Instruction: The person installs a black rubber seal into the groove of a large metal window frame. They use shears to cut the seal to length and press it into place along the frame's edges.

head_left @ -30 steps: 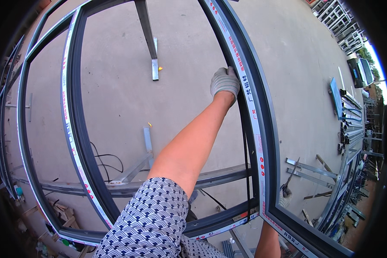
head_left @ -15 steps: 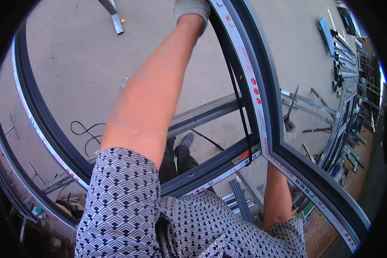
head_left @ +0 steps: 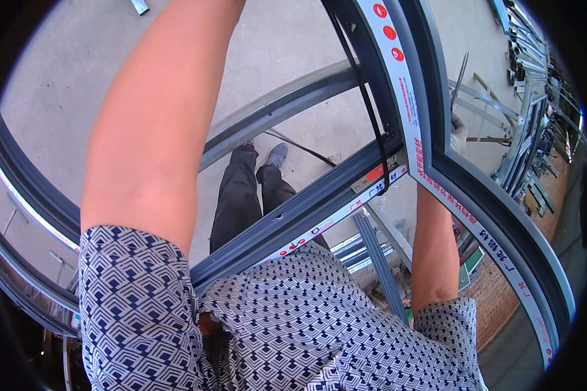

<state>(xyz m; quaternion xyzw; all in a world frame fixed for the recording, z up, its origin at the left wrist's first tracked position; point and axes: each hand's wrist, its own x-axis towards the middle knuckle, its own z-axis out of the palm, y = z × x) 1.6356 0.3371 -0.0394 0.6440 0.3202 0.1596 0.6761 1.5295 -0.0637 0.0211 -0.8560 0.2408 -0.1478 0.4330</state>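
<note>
My left forearm [head_left: 156, 117] reaches up and leaves the picture at the top, so my left hand is out of sight. Partly hidden behind the dark grey metal frame [head_left: 430, 98], my gloved right hand [head_left: 460, 135] grips a thin, pointed metal tool [head_left: 461, 81] whose tip points upward. The tool's exact kind cannot be made out. White printed film [head_left: 398, 78] covers part of the frame. Along its inner side runs a black cord [head_left: 370, 107], looping under the corner. A lower bar [head_left: 287, 218] of the frame crosses in front of my body.
A grey metal rail [head_left: 280, 98] spans behind the frame. More curved-looking frame members [head_left: 29, 176] stand at the left. Metal profiles [head_left: 528, 58] lie stacked at the far right. Dark-trousered legs and a grey shoe [head_left: 277, 155] show beneath the rail.
My left hand has passed out of view at the top. The frame and rail now appear higher in the picture, and the right hand with its tool appears higher and slightly farther right.
</note>
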